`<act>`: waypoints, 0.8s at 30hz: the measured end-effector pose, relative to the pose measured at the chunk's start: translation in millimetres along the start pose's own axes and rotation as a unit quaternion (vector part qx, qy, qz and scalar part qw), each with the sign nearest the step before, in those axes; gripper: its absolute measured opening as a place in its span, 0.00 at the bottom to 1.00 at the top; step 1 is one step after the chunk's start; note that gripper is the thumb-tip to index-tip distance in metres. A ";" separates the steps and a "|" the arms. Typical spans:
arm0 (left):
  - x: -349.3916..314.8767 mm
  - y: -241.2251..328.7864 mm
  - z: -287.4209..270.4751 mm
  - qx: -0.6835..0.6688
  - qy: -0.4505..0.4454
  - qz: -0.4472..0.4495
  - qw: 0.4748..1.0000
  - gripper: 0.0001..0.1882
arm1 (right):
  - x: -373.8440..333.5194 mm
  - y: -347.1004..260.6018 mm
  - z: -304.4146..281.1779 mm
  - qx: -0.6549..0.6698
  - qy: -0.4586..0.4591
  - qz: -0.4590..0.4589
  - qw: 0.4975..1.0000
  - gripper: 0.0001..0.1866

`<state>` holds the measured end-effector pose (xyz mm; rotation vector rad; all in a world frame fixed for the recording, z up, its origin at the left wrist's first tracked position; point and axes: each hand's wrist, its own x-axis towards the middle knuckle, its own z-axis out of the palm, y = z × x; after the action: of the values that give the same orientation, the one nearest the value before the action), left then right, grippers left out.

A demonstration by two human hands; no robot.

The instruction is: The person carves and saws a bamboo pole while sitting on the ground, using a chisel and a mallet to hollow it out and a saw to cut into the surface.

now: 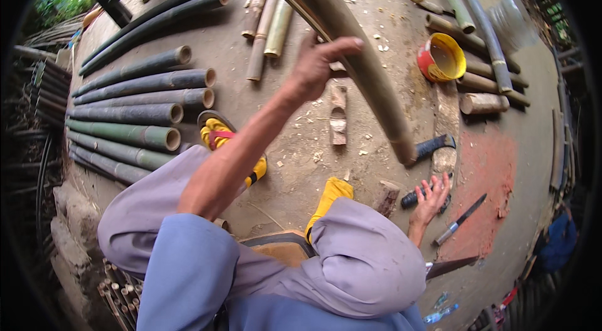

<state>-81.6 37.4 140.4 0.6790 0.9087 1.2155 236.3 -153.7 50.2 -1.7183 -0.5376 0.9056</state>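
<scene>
My left hand (318, 68) is closed round a long bamboo pole (357, 49), its thumb lying across the near side. The pole slants from the top of the view down to the right. Its lower end rests beside a short black-wrapped piece (434, 147) on a worn wooden plank (446, 111). My right hand (431, 200) is open, fingers spread, just over a second black-wrapped piece (414, 198) that it partly hides. Nothing shows in its grasp. To its right lies a knife (461, 219) with a metal-collared handle.
Several bamboo poles (144, 96) lie side by side at the left, more poles (483, 24) at the upper right. A red and yellow bucket (442, 58) stands on the plank. A notched wood block (338, 116) lies mid-floor. A dark blade (453, 266) sits by my right knee.
</scene>
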 end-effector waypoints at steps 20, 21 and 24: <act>-70.8 -154.9 -127.9 -0.218 0.362 -0.192 0.886 0.27 | 39.6 11.0 120.2 -0.231 -0.063 -0.148 0.959 0.30; -67.5 -150.2 -137.0 -0.184 0.376 -0.192 0.888 0.27 | 34.5 13.1 132.9 -0.264 -0.070 -0.135 0.953 0.29; -63.3 -133.1 -166.0 -0.156 0.437 -0.201 0.863 0.29 | 29.1 31.1 161.0 -0.238 -0.167 -0.082 0.953 0.28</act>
<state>-167.4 -60.2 -39.6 -0.3811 1.4603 1.2388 124.5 -46.3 -10.8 -1.9156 -1.1870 1.0054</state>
